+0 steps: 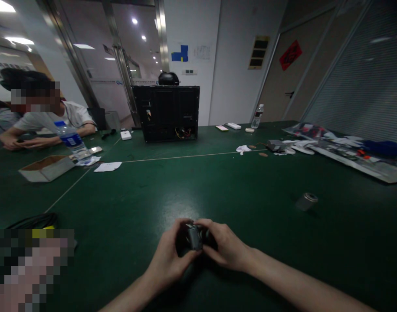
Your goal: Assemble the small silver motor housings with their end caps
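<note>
Just above the green tabletop, between my two hands, is a small dark grey cylindrical metal part [195, 238] with thin pieces sticking out at its sides; its exact kind is unclear. My left hand [172, 251] grips it from the left, thumb at the lower end and fingers at the top. From the right, my right hand [222, 242] closes on the same part with bent fingers and thumb. Some of it is hidden behind the fingers. Off to the right, a silvery metal cylinder [307, 201] with a ringed end rests on the green table [250, 186].
A black computer case [167, 112] stands at the back. On the left are an open cardboard box [47, 169], a water bottle [71, 141], a coiled black cable [32, 221] and a seated person [51, 112]. A cluttered tray [364, 162] lies at right, near another bottle [257, 117].
</note>
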Motion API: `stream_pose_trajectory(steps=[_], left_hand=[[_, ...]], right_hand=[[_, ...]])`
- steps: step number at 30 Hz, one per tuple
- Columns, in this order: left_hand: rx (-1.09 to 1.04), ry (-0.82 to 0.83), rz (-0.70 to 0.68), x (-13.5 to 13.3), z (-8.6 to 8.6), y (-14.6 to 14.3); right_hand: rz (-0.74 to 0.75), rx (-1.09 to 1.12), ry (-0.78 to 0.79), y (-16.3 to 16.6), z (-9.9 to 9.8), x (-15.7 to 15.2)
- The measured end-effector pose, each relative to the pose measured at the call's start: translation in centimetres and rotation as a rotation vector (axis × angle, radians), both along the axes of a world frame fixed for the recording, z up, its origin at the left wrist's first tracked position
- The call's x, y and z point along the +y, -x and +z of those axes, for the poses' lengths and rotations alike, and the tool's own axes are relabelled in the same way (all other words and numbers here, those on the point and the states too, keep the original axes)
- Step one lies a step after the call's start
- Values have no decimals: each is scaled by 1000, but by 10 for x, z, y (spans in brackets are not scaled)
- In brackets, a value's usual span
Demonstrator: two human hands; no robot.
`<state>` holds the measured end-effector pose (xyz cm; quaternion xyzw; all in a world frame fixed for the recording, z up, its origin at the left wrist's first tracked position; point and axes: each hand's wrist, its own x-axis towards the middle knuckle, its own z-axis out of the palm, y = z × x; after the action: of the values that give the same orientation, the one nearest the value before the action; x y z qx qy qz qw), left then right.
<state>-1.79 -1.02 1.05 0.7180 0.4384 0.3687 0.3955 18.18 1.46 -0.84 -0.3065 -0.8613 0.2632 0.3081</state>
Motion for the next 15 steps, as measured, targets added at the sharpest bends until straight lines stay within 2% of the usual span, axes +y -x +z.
stream_pose_trajectory(steps=[15], left_hand=[[1,16,19,-2,2,-3]], right_hand=[[7,-29,37,1,2,1]])
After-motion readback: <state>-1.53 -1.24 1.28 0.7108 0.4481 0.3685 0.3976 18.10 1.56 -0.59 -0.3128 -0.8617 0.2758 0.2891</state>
